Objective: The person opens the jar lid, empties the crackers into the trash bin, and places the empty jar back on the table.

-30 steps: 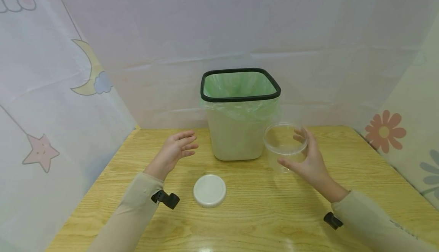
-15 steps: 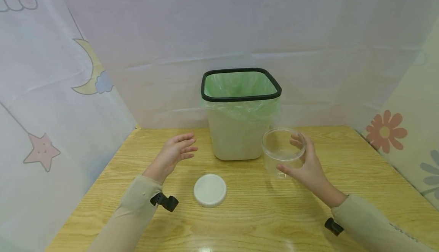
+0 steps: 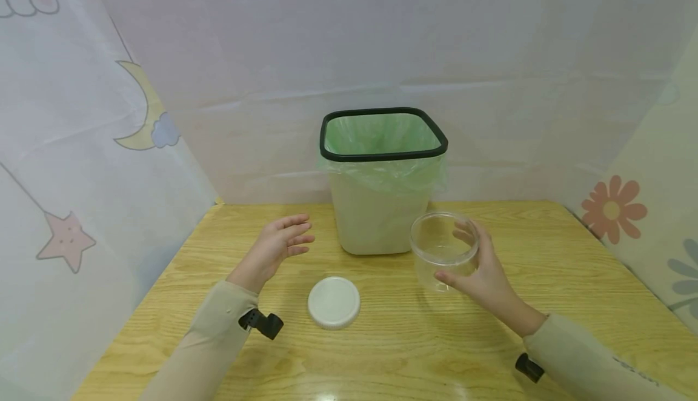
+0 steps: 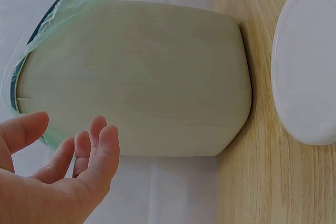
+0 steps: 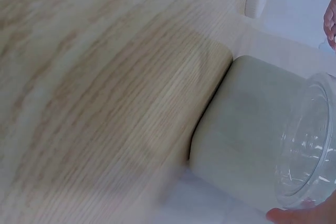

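Observation:
A clear plastic jar (image 3: 443, 261) without its lid is gripped from the right side by my right hand (image 3: 482, 271), thumb at the front and fingers behind. In the right wrist view the see-through jar (image 5: 307, 145) appears at the right edge, with part of the thumb below it. My left hand (image 3: 278, 243) hovers left of the bin with fingers loosely bent and nothing in them; the left wrist view shows this hand (image 4: 68, 171) palm up before the bin. A round white lid (image 3: 334, 302) lies on the table between the two hands.
A pale waste bin (image 3: 378, 213) with a black rim and green liner bag stands at the back middle of the wooden table (image 3: 382, 352). Behind it hangs a white cloth (image 3: 262, 128), and printed cloth panels flank both sides.
My right hand has brought the clear jar slightly left and lower, toward me. The left hand has stayed almost still, and the lid and bin have not moved.

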`<state>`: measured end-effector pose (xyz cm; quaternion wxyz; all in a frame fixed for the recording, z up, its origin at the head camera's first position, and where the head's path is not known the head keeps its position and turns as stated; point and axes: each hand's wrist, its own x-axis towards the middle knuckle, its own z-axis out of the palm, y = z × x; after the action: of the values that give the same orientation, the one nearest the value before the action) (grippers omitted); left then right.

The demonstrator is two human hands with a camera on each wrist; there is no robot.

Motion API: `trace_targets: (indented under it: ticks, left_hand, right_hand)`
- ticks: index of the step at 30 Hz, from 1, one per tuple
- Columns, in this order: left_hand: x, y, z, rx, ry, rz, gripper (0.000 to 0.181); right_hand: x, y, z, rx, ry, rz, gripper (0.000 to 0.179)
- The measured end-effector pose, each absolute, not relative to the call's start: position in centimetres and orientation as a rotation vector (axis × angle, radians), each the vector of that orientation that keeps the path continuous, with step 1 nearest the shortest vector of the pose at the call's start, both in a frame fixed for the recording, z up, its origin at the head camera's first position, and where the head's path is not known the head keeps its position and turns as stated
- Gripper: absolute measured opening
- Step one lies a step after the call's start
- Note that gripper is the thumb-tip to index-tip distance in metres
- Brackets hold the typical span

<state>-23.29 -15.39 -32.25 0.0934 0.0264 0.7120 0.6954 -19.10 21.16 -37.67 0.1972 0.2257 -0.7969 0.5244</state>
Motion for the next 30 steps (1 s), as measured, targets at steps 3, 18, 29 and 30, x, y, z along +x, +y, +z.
trace_targets:
  ticks: [3,18,29,30]
  left_hand:
    - [-23.3,-15.4,-32.3,0.089,2.117,2.060,0.048]
    - [-23.2,-15.4,-32.7,0.068,2.107,2.049,0.047]
    - [-22.9,-15.6,-33.4,0.064,2.114,2.041,0.046]
    - [-22.9,-15.7,-33.5,0.062,2.115,2.038,0.046]
  right_hand:
    - [-19.1,21.1,-37.8,0.636,-2.233,1.468,0.107]
    - [-18.9,21.0,-38.7,0.681,-2.243,1.528,0.106]
    - [-18.7,21.1,-39.8,0.739,-2.248,1.547,0.108]
    - [-18.7,21.1,-39.9,0.745,-2.247,1.548,0.108]
